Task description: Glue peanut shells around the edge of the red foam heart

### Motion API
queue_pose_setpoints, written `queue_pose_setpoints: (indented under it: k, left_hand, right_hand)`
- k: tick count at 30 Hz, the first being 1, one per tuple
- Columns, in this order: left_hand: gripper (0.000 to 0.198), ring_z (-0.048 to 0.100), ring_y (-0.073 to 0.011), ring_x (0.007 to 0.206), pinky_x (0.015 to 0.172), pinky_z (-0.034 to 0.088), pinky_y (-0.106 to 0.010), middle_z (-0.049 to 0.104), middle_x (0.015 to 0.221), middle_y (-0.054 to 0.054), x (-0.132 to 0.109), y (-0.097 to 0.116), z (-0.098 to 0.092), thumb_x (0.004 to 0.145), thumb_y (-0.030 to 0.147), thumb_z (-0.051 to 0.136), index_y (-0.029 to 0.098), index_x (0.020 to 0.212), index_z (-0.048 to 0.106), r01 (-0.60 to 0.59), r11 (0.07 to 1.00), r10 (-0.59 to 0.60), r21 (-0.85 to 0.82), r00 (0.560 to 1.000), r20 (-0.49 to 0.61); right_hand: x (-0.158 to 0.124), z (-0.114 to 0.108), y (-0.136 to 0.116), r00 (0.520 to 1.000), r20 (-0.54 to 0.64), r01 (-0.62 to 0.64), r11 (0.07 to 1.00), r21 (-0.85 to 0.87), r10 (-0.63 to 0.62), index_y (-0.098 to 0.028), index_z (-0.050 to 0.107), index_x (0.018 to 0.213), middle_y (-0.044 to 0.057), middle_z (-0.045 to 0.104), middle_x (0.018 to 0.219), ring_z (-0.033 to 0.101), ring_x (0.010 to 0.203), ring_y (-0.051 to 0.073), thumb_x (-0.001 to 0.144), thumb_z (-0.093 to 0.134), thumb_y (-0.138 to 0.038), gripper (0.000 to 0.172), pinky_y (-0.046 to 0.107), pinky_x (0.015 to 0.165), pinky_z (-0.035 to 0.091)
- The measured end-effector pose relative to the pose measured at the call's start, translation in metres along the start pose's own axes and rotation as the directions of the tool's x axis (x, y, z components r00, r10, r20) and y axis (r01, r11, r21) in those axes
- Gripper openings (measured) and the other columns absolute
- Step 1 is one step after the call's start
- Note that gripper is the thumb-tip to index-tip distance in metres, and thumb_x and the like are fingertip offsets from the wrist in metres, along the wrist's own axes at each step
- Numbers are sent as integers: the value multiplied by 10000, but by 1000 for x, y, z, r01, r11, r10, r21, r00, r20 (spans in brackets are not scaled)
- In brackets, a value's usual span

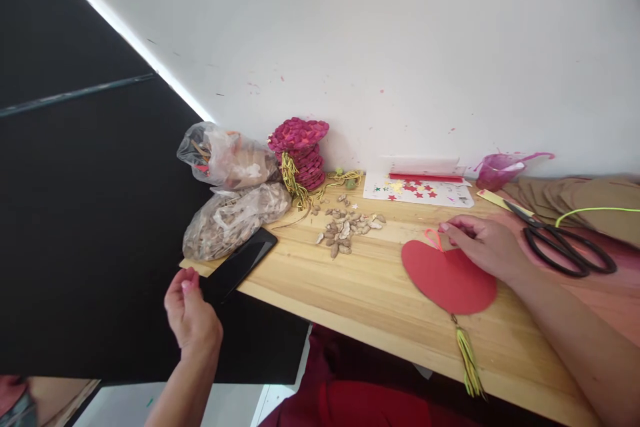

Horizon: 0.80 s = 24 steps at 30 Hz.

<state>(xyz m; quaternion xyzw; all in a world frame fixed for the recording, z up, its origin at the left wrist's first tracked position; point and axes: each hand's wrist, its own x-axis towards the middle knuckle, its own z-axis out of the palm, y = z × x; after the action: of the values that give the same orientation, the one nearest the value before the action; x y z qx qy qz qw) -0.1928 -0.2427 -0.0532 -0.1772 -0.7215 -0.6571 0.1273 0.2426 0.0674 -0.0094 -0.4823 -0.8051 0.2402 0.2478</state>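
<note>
A red paper heart (450, 283) lies on the wooden table near its front edge. An orange cord loop (433, 239) rises from its top notch, and a yellow-green tassel (468, 361) hangs from its point. My right hand (483, 243) is over the heart's upper right, finger and thumb closed at the cord loop. In front of the table edge, near a black phone (249, 259), my left hand (193, 312) is raised with fingers curled against the thumb. Whatever it may pinch is hidden or too small to see.
Peanut shells (345, 230) lie mid-table. Clear plastic bags (233, 220) and stacked magenta pieces (305, 153) stand left. Paper with small stars (417, 192) lies at the back. Black-handled scissors (565, 247), a purple-stained cup (495, 172) and brown cardboard pieces (595, 203) are right.
</note>
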Motion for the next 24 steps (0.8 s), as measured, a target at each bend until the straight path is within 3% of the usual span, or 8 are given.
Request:
queue_pose_setpoints:
  k: [5, 12, 18, 20, 22, 24]
  left_hand:
    - [388, 559, -257, 1323, 1202, 379, -447, 593, 1326, -120, -16, 4, 22, 940, 419, 556, 187, 1250, 533, 43, 990, -49, -137, 998, -40]
    - [484, 501, -275, 1392, 1204, 370, -461, 531, 1462, -155, -28, 19, 26, 921, 362, 628, 195, 1357, 503, -21, 997, 31, -73, 990, 139]
    - [489, 497, -283, 1397, 1185, 392, -452, 509, 1502, -143, -36, 32, 36, 926, 376, 634, 226, 1374, 509, -7, 997, 27, -71, 957, 288]
    - [481, 494, -280, 1397, 1176, 393, -448, 522, 1486, -148, -36, 40, 41, 928, 382, 630, 215, 1366, 520, -87, 995, 99, -50, 945, 312]
    - [393, 521, -270, 1357, 1171, 378, -452, 587, 1405, -131, -33, 51, 48, 937, 383, 615, 208, 1287, 592, -286, 957, 255, 42, 905, 340]
    - [247, 565, -263, 1267, 1160, 354, -471, 670, 1252, -92, -27, 65, 61, 945, 381, 604, 223, 1116, 688, -523, 839, 413, 154, 794, 445]
  right_hand:
    - [-2, -1, -3, 1000, -3, 6, 1000, 5, -6, -239, 682, 743, 1, 660, 584, 544, 515, 189, 878, 516, -529, 360, 324, 522, 378]
    - [-1, 0, -2, 1000, 2, 14, 1000, 16, -14, -232, 686, 749, 1, 641, 581, 535, 528, 185, 877, 522, -528, 362, 319, 526, 371]
    - [-2, -1, -3, 1000, 7, 5, 1000, 13, -5, -228, 688, 758, -6, 619, 567, 531, 524, 181, 891, 518, -540, 378, 314, 520, 358]
    - [-2, -2, -4, 1000, 4, 3, 1000, 15, -3, -228, 684, 750, -5, 623, 572, 536, 530, 181, 893, 515, -536, 379, 313, 524, 362]
    - [-2, -2, -5, 1000, 5, 4, 1000, 19, -4, -226, 683, 748, -5, 624, 574, 536, 532, 179, 891, 515, -536, 380, 312, 529, 365]
    - [-2, -2, -5, 1000, 6, 3, 1000, 23, -3, -224, 684, 751, -6, 614, 564, 532, 527, 177, 887, 515, -539, 383, 309, 527, 363]
